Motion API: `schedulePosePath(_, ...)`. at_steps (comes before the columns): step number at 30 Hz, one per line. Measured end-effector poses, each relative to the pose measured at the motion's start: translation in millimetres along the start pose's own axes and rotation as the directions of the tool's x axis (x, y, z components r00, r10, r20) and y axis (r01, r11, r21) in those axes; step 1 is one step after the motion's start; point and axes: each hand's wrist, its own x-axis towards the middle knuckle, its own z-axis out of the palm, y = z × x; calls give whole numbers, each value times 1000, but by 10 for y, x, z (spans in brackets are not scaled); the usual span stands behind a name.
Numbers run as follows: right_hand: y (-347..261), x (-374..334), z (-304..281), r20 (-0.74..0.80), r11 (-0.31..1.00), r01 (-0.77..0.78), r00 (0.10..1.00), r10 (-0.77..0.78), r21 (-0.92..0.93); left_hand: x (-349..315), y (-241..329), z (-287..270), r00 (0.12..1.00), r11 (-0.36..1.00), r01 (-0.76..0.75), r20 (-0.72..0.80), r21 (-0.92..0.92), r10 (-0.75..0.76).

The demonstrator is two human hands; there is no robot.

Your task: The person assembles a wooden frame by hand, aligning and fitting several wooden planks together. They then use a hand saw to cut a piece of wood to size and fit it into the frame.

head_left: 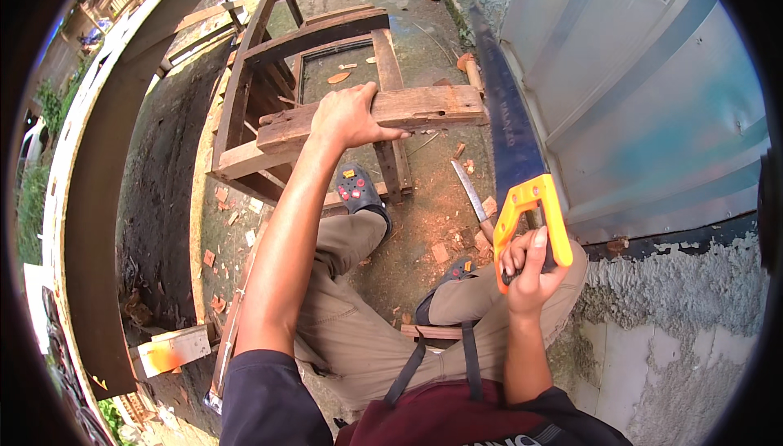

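My left hand (349, 116) is clasped over a weathered wooden beam (432, 105), its thumb along the near side. The beam lies across a wooden frame (316, 45) and sticks out to the right. My right hand (526, 271) is closed round the yellow handle (557, 222) of a handsaw. The dark blue saw blade (512, 132) points away from me, right beside the beam's right end. Whether the blade's teeth touch the wood, I cannot tell.
A knife-like blade (469, 189) with a wooden handle lies on the ground among wood chips (440, 252). Corrugated metal sheeting (632, 79) rises close on the right above a rough wall (677, 283). My shoes (356, 187) stand near the frame. Long boards (94, 226) run along the left.
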Motion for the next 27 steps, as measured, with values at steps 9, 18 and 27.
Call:
schedulePosePath(9, 1622, 142, -448, -79, 768, -70, 997, 25, -637, -274, -123, -44, 967, 1000, 8, -254, 3, -7)
schedulePosePath(18, 2820, -367, -517, 449, 231, 386, 720, 530, -893, -1183, -377, -84, 674, 882, -20, -658, -471, -336)
schedulePosePath(27, 2208, -97, 381, 673, 456, 496, 513, 533, -739, -1752, -624, -402, 567, 735, -107, -648, -669, -508)
